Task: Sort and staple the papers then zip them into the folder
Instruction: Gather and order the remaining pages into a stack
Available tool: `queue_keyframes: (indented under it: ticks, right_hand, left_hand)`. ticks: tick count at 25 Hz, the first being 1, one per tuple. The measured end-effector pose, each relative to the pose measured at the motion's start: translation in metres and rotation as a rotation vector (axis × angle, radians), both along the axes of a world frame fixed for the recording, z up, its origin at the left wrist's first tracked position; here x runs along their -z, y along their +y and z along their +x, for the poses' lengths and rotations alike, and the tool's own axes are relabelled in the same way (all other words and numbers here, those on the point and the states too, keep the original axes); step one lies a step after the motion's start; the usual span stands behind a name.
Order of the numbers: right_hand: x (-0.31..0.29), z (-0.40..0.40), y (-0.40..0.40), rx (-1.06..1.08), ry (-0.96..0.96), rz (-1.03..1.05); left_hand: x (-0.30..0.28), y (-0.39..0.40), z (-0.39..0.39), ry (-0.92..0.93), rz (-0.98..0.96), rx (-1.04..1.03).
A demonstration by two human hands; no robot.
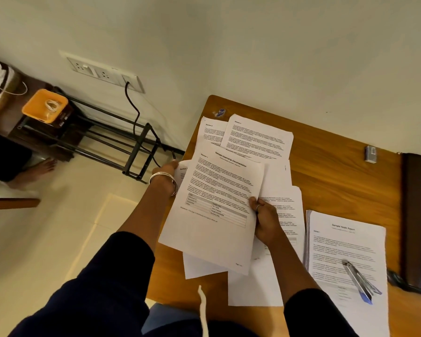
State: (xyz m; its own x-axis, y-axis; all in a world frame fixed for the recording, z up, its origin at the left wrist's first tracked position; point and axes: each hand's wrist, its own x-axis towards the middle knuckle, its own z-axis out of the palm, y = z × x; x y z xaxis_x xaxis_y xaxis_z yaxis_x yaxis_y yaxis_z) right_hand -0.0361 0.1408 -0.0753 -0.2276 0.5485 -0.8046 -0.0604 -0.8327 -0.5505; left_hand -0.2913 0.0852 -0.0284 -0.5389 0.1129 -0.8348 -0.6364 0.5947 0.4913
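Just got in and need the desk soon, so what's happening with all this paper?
A person is sorting printed pages at a wooden table. The right hand pinches the sheet headed Sample Internship Documentation; the left hand reaches to pages behind it. Loose sheets lie spread across the table. A stapler rests on a separate stack, and the dark folder lies at the right edge.

A wooden surface [326, 171] is shown, on which loose printed sheets [258, 137], a stacked report [345, 239] topped by a stapler [359, 279], a staple box [371, 154] and a dark folder [419, 215] are laid.
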Motion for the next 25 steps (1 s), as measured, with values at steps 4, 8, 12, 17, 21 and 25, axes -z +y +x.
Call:
queue_keyframes:
  ticks: [4,8,12,17,21,25]
  right_hand:
    - [0.0,0.004,-0.002,0.051,0.061,-0.019]
    - [-0.001,0.013,-0.005,0.219,0.209,-0.053]
    - [-0.01,0.021,-0.004,0.245,0.326,0.002]
    - [-0.028,0.039,-0.003,0.241,0.359,0.039]
    - [-0.034,0.053,-0.007,0.233,0.314,0.098]
    - [-0.046,0.067,-0.007,0.19,0.324,0.18]
  left_hand:
    - [-0.002,-0.006,0.01,0.085,0.023,0.033]
    - [-0.006,-0.026,0.015,0.033,0.08,-0.094]
    - [-0.024,-0.03,0.016,0.139,0.105,-0.058]
    - [-0.063,-0.03,0.033,0.317,0.207,-0.081]
    - [-0.083,-0.036,0.046,0.451,0.274,-0.051]
    - [-0.097,-0.042,0.065,0.578,0.361,-0.008]
